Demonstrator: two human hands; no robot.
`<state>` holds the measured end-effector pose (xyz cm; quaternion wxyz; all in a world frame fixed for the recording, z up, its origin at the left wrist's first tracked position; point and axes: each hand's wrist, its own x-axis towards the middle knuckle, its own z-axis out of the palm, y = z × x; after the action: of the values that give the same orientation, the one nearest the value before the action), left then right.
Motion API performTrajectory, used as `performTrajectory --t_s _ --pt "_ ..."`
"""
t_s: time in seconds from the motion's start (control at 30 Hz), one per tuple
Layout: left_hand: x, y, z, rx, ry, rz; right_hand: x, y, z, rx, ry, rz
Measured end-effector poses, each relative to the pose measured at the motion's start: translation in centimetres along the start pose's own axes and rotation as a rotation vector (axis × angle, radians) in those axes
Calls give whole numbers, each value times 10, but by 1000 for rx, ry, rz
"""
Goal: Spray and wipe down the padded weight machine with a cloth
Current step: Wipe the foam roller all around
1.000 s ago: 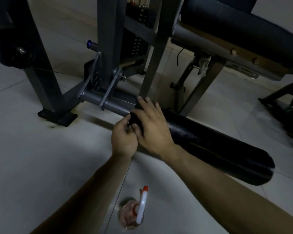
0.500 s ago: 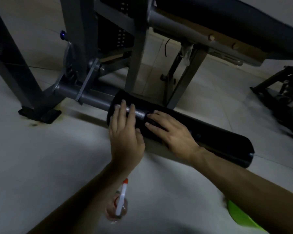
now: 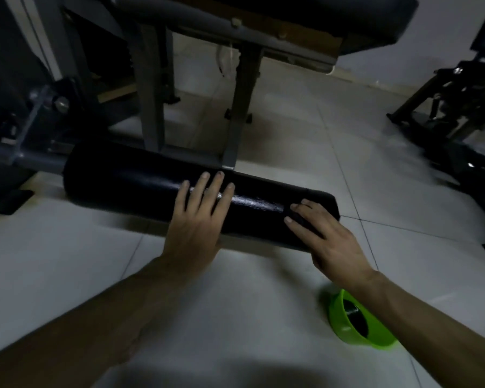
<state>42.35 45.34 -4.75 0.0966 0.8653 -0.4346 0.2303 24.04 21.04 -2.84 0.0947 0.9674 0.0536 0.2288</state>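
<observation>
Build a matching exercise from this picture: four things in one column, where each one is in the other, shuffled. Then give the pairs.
1. left hand
2. right hand
3. green bowl
4. padded roller

A. standing on the floor tiles
B. flat on the roller's middle
C. on the roller's free end
D. mounted on the grey bar at the left

Pairs: 1-B, 2-C, 3-A, 4-D.

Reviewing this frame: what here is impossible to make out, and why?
Head view: whether the right hand holds a cloth against the black roller pad; anything dark under its fingers blends in.
Head view: what the dark contents of the green bowl are; the right forearm covers part.
Head view: the equipment at the right edge; motion-blurred and cut off by the frame.
</observation>
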Motion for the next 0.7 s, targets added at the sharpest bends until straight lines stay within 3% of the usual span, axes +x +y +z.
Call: performTrajectory --t_s 0.17,0.3,0.43,0.57,0.7 --pt "13 -7 5 19 84 64 -40 21 -11 30 87 153" --pt "32 -18 -4 -41 -18 103 -22 12 -8 88 121 254" --pt "42 -29 -12 -121 -102 105 29 -10 -2 137 133 210" --pt "17 -50 -14 -145 16 -22 80 -52 15 149 204 82" --pt "-10 -92 -17 -171 93 -290 134 -90 37 181 234 1"
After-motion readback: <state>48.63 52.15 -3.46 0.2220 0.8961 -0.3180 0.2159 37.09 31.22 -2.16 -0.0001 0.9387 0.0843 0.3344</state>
